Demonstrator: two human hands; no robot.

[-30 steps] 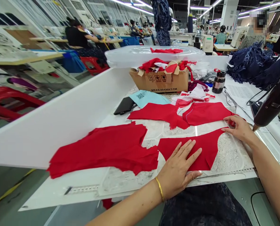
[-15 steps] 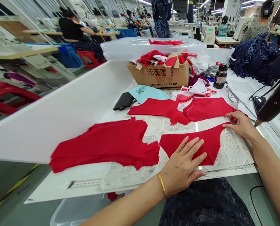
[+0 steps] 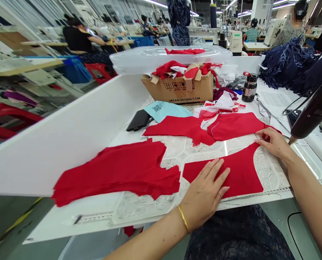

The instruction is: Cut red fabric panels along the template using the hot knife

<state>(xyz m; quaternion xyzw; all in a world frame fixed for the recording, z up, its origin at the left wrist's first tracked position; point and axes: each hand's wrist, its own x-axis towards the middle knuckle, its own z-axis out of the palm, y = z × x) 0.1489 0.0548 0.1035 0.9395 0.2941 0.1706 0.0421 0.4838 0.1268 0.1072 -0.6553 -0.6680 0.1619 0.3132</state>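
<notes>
A single red fabric piece [image 3: 239, 173] lies flat near the table's front edge. My left hand [image 3: 206, 191] rests on its left part, fingers stretched out and palm down. At the piece's upper right corner, the fingers of my right hand [image 3: 271, 142] pinch the narrow red tip. A stack of red fabric pieces [image 3: 117, 168] lies to the left, its edges uneven. Behind my hands are two more red pieces, one on the left [image 3: 174, 126] and one on the right [image 3: 236, 124] with a pale line along its left edge.
Behind the fabric stand a cardboard box [image 3: 188, 88] of red scraps, a black pouch [image 3: 139, 120], a blue paper [image 3: 167, 110] and a dark jar [image 3: 249, 88]. A dark pointed tool [image 3: 312, 112] hangs close to my right hand. Navy fabric [image 3: 290, 65] is heaped at back right.
The near red piece's lower right corner, folded before, now lies spread out flat. My left hand has shifted slightly left with its fingers closer together. The whole view has moved a little.
</notes>
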